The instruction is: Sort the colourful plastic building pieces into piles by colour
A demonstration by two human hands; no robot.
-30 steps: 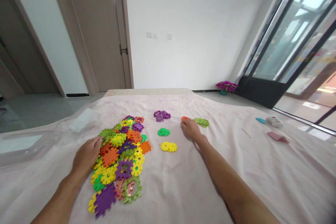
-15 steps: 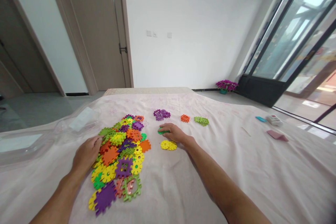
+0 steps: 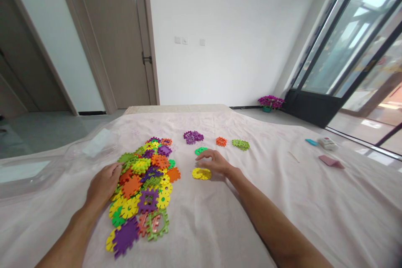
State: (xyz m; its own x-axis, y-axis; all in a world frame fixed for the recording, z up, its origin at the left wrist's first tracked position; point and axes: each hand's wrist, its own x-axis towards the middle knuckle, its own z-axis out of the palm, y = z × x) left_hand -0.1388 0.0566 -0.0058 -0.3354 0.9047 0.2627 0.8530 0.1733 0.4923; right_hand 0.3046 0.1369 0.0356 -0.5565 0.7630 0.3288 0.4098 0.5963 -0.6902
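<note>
My right hand (image 3: 215,161) hovers with its fingers apart and nothing in them. Just beyond its fingertips lies a green notched disc piece (image 3: 201,150), and a small group of yellow notched discs (image 3: 201,173) is on the near side of the hand. My left hand (image 3: 105,180) rests against the left edge of a heap of plastic interlocking pieces (image 3: 147,199). Its fingers are curled in and pressed together, and whatever they may hold is hidden. Purple, orange, yellow and green squares and discs overlap in the heap.
Beyond my right hand lie purple pieces (image 3: 193,137), orange pieces (image 3: 221,141) and light green pieces (image 3: 240,145). Clear plastic containers (image 3: 70,155) stand at the left. Far right are a pink cloth-like item (image 3: 331,161), a white box-like object (image 3: 327,144) and a blue item (image 3: 312,142).
My right hand has let go of the green disc and drawn back slightly to the right. The disc now lies on the sheet, a little farther away. My left hand stays put.
</note>
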